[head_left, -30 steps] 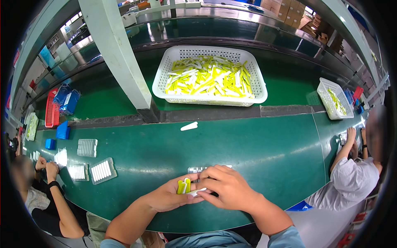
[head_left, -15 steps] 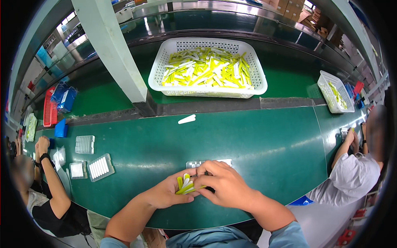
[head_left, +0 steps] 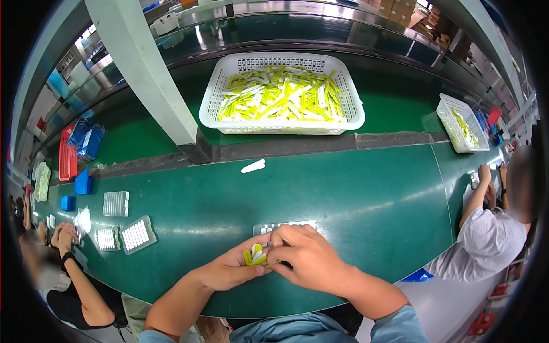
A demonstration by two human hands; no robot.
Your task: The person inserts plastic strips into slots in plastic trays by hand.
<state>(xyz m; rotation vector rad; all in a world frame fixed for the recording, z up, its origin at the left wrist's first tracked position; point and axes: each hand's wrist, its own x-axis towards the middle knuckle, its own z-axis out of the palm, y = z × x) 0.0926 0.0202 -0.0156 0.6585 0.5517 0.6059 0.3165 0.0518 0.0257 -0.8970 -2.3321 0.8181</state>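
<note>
My left hand (head_left: pixel 231 267) is cupped, palm up, around several small flat yellow and white strips (head_left: pixel 255 255). Against its fingertips, my right hand (head_left: pixel 309 254) is closed in a pinch; the fingers mostly hide what is between them. Just beyond both hands lies a clear plastic tray (head_left: pixel 262 229), with white pieces in its slots. The hands cover most of that tray's near side.
A white basket (head_left: pixel 286 126) heaped with yellow and white strips stands ahead. White strips (head_left: pixel 253 166) lie before it. Clear trays (head_left: pixel 138 234) are at left, near a blue box (head_left: pixel 83 182). A post (head_left: pixel 150 74) rises left of the basket. Co-workers sit on both sides.
My right fingers have shifted slightly, and the yellow strip seen at their tips is now hidden. The left co-worker's hands have come down toward the table edge. The view has shifted slightly.
</note>
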